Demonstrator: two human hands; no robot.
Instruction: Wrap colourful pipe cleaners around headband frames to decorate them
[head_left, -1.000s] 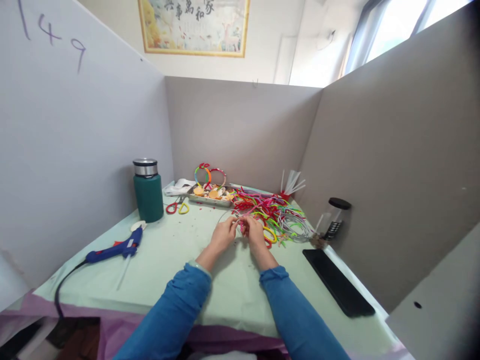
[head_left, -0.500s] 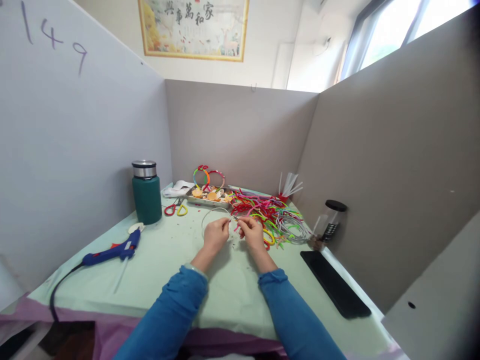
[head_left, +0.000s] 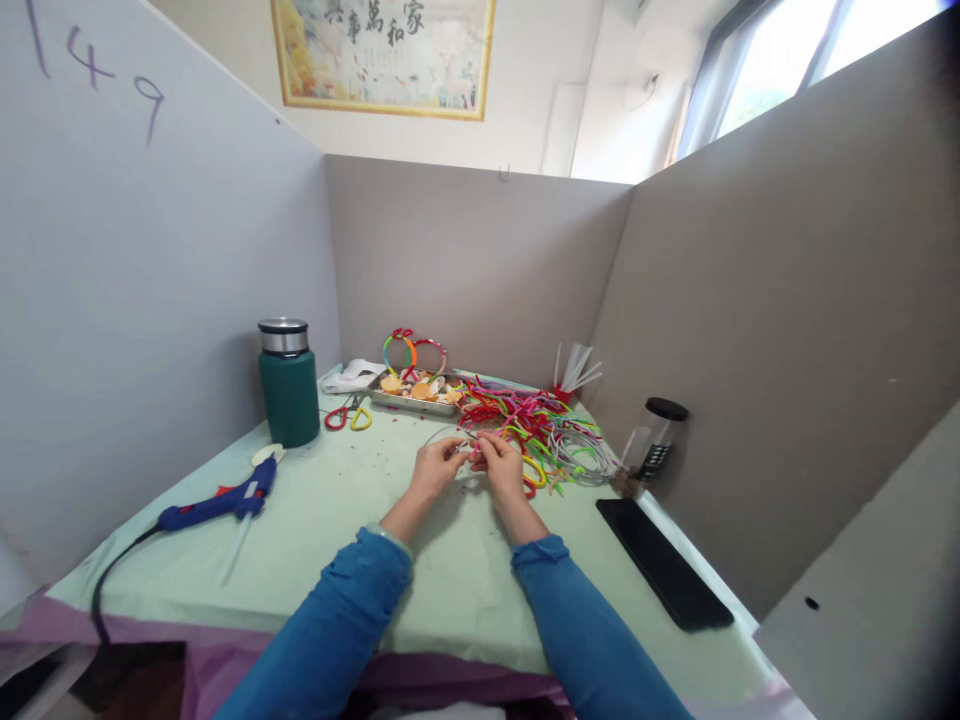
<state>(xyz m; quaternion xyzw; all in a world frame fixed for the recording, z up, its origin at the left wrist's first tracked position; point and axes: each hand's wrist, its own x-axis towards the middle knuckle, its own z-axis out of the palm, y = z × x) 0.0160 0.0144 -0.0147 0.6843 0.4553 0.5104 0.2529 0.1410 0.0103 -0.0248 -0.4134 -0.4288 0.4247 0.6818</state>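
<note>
My left hand is closed in a pinch on a thin grey hoop, which curves away behind the fingers. Close beside it, my right hand pinches a short pink pipe cleaner against the hoop's end. The fingertips of both hands nearly meet and hide much of this spot. Just right of my right hand lie yellow and red scissor handles, partly under a heap of colourful pipe cleaners.
A metal tray of shell-like pieces stands at the back, with decorated hoops behind. Scissors, a green flask and a blue glue gun are at left. At right are a clear bottle and a black slab.
My hands have come closer together, and the hoop has swung right and lower between them. More of the pink pipe cleaner shows at the fingertips. The view has shifted slightly.
</note>
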